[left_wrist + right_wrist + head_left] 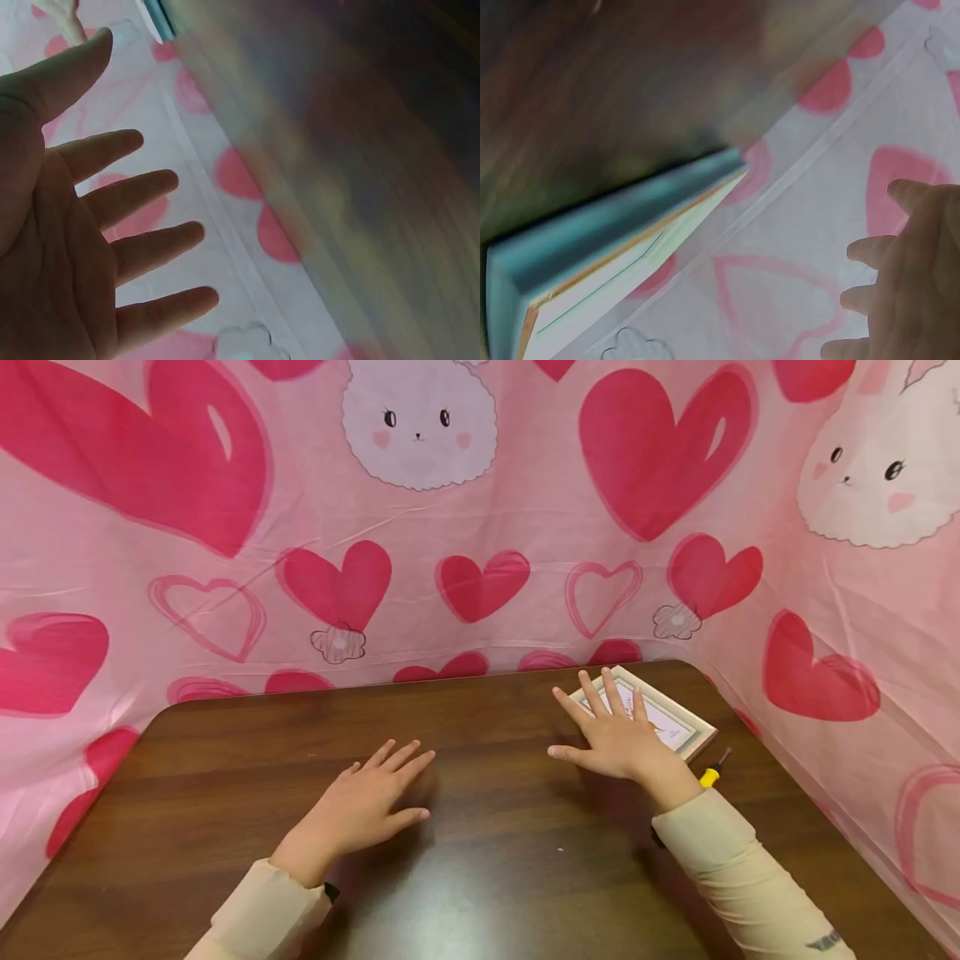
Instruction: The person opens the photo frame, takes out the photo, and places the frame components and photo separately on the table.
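My left hand (354, 810) is held over the left middle of the brown table, fingers spread and straight, with nothing in it. The left wrist view shows its bare palm (52, 262). On the right, my right hand (617, 739) also has its fingers spread and holds nothing. It overlaps the near left part of a picture frame (686, 737) in the head view. This frame has a pale border and a white print with small lettering, partly hidden by the fingers. In the right wrist view the picture frame (622, 225) shows its bluish side edge, apart from the fingers (870, 251).
A screwdriver (715, 770) with a yellow handle lies beside the picture frame, partly behind the right wrist. The dark wooden table (480, 877) has rounded far corners. Pink cloth (495, 510) with hearts and rabbit faces hangs behind it and along the sides.
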`<state>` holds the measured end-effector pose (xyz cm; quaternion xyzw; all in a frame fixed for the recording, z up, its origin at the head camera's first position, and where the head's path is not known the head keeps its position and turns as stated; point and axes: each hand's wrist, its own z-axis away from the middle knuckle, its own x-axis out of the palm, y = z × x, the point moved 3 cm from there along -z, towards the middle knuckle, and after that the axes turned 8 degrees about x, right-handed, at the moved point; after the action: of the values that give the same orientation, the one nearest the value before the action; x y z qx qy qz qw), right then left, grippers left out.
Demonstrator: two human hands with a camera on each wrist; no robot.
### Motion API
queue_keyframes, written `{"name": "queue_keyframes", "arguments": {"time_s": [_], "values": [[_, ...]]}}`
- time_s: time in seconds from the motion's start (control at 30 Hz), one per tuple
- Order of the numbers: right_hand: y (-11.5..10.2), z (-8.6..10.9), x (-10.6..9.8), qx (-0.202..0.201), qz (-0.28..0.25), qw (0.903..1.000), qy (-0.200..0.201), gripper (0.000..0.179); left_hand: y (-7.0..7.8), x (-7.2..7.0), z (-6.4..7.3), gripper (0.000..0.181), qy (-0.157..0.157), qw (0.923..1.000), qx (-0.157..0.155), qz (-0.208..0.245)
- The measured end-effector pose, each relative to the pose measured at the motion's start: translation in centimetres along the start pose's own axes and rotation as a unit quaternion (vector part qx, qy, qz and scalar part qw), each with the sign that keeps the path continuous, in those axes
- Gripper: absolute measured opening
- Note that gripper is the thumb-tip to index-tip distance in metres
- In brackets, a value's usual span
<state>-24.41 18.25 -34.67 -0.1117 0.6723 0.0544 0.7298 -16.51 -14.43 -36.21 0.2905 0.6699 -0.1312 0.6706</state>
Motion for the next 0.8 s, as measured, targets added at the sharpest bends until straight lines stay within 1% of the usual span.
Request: {"name": "queue_keyframes", "arguments": {"time_s": [0.07,0.17,0.3,0.43,0.53,0.67,0.73,0.8], "values": [[0.6,-0.3,-0.3,0.008,-0.01,0.9999,-0.007,0.09,0.5,0.3,-0.8,0.068,0.001,0.9999,0.008,0.013],[1.5,-0.8,-0.7,0.024,-0.019,0.9994,-0.019,0.09,1.1,0.8,-2.3,0.062,0.0,0.9987,0.015,0.049],[2.5,-1.2,-1.1,0.035,-0.032,0.9984,-0.03,0.089,1.7,1.6,-4.2,0.058,-0.01,0.9955,0.017,0.093],[3.7,-1.6,-1.4,0.037,-0.033,0.9985,-0.025,0.086,2.5,1.9,-5.7,0.056,-0.016,0.9926,0.016,0.119],[5.0,-1.8,-1.7,0.046,-0.034,0.998,-0.026,0.086,3.5,1.9,-7.0,0.057,-0.019,0.9901,0.019,0.138],[6.9,-2.0,-2.0,0.066,-0.052,0.9956,-0.041,0.088,5.3,2.0,-9.2,0.057,-0.025,0.9866,0.034,0.157],[7.8,-2.2,-2.1,0.074,-0.065,0.994,-0.049,0.091,6.1,2.1,-10.1,0.057,-0.027,0.9859,0.032,0.162],[8.5,-2.5,-2.0,0.08,-0.081,0.992,-0.055,0.093,6.7,2.3,-10.8,0.057,-0.026,0.9862,0.022,0.162]]}}
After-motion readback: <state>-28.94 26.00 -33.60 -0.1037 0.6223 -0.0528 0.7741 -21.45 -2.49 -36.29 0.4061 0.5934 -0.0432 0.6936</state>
